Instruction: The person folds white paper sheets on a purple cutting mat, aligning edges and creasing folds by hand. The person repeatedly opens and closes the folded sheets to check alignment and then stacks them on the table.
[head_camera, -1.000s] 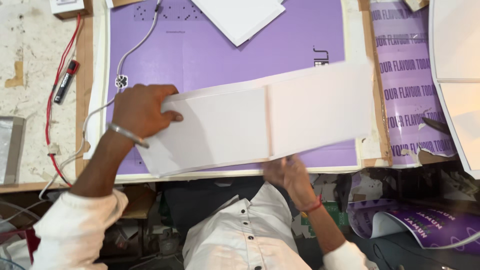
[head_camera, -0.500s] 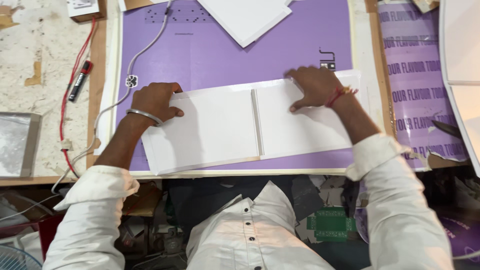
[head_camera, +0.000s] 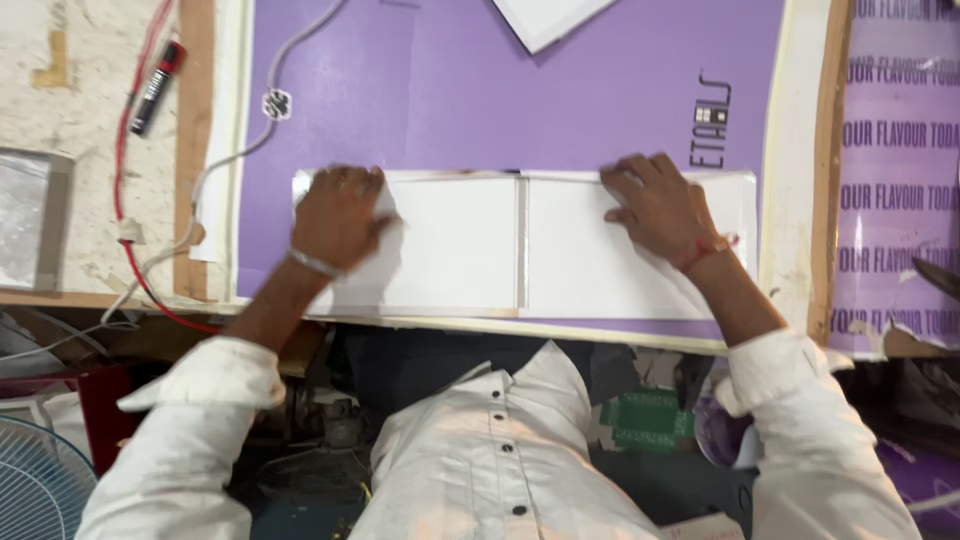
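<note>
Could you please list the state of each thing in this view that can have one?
White board: lying flat on the purple sheet, two panels side by side with a crease between.
Left hand: pressed flat on the left panel.
Right hand: pressed flat on the right panel.
Purple sheet: spread flat.
Marker: capped, lying on the table.
White cable: loose, curving across the sheet's edge.

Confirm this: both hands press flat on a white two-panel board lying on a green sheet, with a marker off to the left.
One detail is off. The sheet under the white board is purple, not green, as the head view shows. Left hand and right hand do press on the board, and the marker lies to the left.
</note>
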